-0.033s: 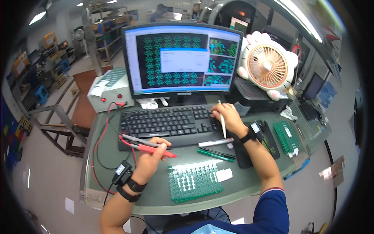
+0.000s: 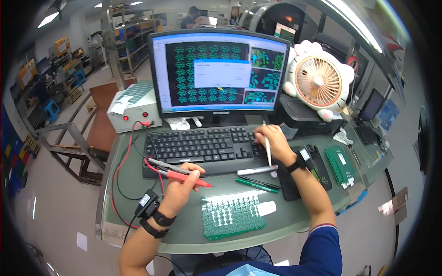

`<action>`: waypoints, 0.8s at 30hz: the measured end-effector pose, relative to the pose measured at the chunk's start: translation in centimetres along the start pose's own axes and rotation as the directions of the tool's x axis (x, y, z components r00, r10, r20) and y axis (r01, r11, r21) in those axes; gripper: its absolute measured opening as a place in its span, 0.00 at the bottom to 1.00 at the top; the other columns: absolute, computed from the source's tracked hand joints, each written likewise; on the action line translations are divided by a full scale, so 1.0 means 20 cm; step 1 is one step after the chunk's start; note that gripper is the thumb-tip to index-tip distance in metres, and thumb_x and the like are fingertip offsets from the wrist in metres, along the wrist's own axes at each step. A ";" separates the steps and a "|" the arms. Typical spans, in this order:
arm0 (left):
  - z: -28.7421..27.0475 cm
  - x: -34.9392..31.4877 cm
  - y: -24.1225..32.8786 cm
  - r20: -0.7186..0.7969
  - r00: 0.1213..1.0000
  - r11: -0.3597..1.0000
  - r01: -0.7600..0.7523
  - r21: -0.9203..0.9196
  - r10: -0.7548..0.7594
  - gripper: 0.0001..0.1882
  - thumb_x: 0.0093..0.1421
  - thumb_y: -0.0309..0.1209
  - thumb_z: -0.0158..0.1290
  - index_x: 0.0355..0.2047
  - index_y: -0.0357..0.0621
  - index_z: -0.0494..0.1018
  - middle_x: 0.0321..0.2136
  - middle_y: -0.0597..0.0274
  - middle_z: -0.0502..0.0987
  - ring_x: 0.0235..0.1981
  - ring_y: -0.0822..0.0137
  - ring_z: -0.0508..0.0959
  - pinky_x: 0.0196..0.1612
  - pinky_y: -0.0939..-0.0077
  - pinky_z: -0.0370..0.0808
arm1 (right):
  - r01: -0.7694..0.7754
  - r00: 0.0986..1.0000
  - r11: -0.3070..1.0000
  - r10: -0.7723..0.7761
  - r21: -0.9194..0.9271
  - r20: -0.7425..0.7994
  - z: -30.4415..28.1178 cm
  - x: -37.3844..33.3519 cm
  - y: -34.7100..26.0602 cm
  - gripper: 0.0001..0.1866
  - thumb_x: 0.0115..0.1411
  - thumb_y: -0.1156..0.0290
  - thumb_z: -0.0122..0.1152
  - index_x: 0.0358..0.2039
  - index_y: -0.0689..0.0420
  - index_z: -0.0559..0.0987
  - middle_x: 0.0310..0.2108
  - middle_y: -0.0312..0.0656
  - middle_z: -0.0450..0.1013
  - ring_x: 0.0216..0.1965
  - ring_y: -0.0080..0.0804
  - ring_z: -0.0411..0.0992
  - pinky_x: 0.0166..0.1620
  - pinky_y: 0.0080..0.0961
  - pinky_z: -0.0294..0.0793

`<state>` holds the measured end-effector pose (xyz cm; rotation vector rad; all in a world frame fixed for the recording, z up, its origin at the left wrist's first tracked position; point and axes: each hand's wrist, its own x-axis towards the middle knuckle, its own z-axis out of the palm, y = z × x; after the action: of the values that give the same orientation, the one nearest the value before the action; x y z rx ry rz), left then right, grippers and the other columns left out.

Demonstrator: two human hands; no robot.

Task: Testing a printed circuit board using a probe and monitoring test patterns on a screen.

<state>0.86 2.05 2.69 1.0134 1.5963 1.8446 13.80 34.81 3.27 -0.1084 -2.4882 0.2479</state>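
Note:
My left hand [image 2: 180, 191] is closed round a pair of test probes, a red probe [image 2: 178, 176] and a grey probe [image 2: 166, 166], their tips pointing right over the desk. Between the fingers of my right hand [image 2: 276, 143] is a slim white stick [image 2: 269, 153], pen-shaped; its exact kind is unclear. That hand rests at the number pad of the black keyboard [image 2: 198, 143], fingers curled over the keys. A green circuit board panel [image 2: 232, 221] lies in front of me, with a white piece [image 2: 266, 208] at its right edge.
A monitor [image 2: 154, 73] behind the keyboard shows a board layout and a dialog box. A white marker [image 2: 257, 169], a green pen [image 2: 255, 186] and a dark mouse pad [image 2: 290, 186] lie nearby. Stacked green boards [image 2: 337, 165], a cat-shaped fan [image 2: 317, 80] and a grey instrument box [image 2: 136, 117] stand around.
The whole view has shifted slightly. The fingers of my right hand are drawn in a little more at the number pad, and a yellow mark now shows at the dialog box's lower edge.

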 end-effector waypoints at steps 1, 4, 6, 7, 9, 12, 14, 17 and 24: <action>-0.02 0.00 -0.01 0.004 1.000 1.000 0.027 0.004 -0.027 0.11 0.66 0.33 0.49 0.39 0.37 0.73 0.28 0.62 0.76 0.24 0.76 0.73 0.30 0.82 0.71 | -0.028 1.000 1.000 0.028 0.007 0.001 -0.02 -0.03 -0.01 0.06 0.64 0.66 0.55 0.36 0.53 0.76 0.26 0.37 0.74 0.36 0.39 0.72 0.49 0.36 0.65; -0.04 0.00 -0.04 0.021 0.999 0.993 0.026 -0.111 -0.024 0.12 0.66 0.34 0.48 0.41 0.36 0.72 0.30 0.61 0.76 0.25 0.75 0.75 0.33 0.80 0.74 | -0.006 0.998 0.998 0.011 -0.066 0.067 -0.02 -0.09 -0.02 0.05 0.64 0.68 0.55 0.37 0.53 0.76 0.24 0.32 0.76 0.35 0.35 0.73 0.49 0.34 0.64; -0.05 0.00 -0.05 0.061 0.997 0.990 0.054 -0.134 -0.046 0.12 0.67 0.34 0.47 0.43 0.37 0.70 0.32 0.61 0.75 0.28 0.73 0.76 0.35 0.77 0.76 | -0.043 0.999 0.998 0.042 0.035 0.007 -0.07 -0.10 -0.04 0.04 0.64 0.69 0.55 0.37 0.53 0.76 0.24 0.33 0.77 0.34 0.34 0.74 0.48 0.34 0.64; -0.04 0.00 -0.06 0.043 0.999 0.989 0.025 -0.149 -0.019 0.12 0.68 0.35 0.48 0.43 0.38 0.70 0.31 0.62 0.75 0.27 0.75 0.76 0.34 0.80 0.75 | -0.093 0.995 0.991 0.095 0.095 -0.019 -0.08 -0.12 -0.02 0.04 0.63 0.69 0.56 0.36 0.53 0.76 0.23 0.33 0.76 0.32 0.35 0.74 0.47 0.33 0.64; -0.03 0.01 -0.07 0.042 0.998 0.983 -0.038 -0.179 0.046 0.10 0.68 0.36 0.48 0.41 0.41 0.69 0.31 0.64 0.75 0.27 0.77 0.76 0.35 0.82 0.73 | -0.195 0.980 0.970 0.200 0.143 -0.020 -0.12 -0.16 0.00 0.04 0.63 0.69 0.57 0.35 0.53 0.76 0.24 0.34 0.76 0.31 0.36 0.74 0.46 0.34 0.65; -0.03 0.02 -0.09 0.074 0.985 0.978 -0.141 -0.154 0.153 0.09 0.67 0.34 0.49 0.40 0.41 0.68 0.30 0.66 0.73 0.27 0.77 0.75 0.33 0.82 0.73 | -0.133 0.991 0.988 0.131 -0.073 -0.028 -0.13 -0.28 0.04 0.04 0.62 0.69 0.57 0.34 0.54 0.76 0.24 0.36 0.78 0.31 0.38 0.75 0.44 0.34 0.68; -0.04 0.02 -0.07 0.077 0.991 0.990 -0.100 -0.097 0.107 0.08 0.66 0.34 0.49 0.38 0.41 0.68 0.30 0.66 0.73 0.28 0.78 0.74 0.33 0.83 0.72 | -0.237 0.970 0.966 0.242 0.101 -0.037 -0.13 -0.30 0.05 0.04 0.62 0.70 0.57 0.34 0.56 0.76 0.24 0.36 0.79 0.33 0.39 0.75 0.44 0.34 0.68; -0.09 0.01 -0.08 0.063 0.998 1.000 -0.002 -0.021 0.003 0.09 0.66 0.34 0.48 0.35 0.41 0.69 0.30 0.67 0.72 0.30 0.79 0.73 0.32 0.83 0.71 | -0.312 0.930 0.931 0.340 0.190 -0.138 -0.14 -0.28 0.02 0.04 0.62 0.71 0.57 0.35 0.57 0.76 0.24 0.37 0.79 0.34 0.39 0.76 0.45 0.35 0.68; -0.10 0.03 -0.12 -0.025 0.989 0.958 -0.133 0.256 0.144 0.18 0.68 0.38 0.37 0.34 0.38 0.73 0.31 0.60 0.74 0.33 0.68 0.73 0.39 0.71 0.72 | -0.225 0.934 0.970 0.243 0.094 -0.263 -0.09 -0.30 0.06 0.04 0.61 0.73 0.57 0.36 0.58 0.76 0.25 0.38 0.79 0.34 0.38 0.75 0.45 0.34 0.67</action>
<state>-1.25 1.78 0.38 1.2315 1.8661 1.7928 19.68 35.41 0.93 -0.3893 -2.1889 0.3834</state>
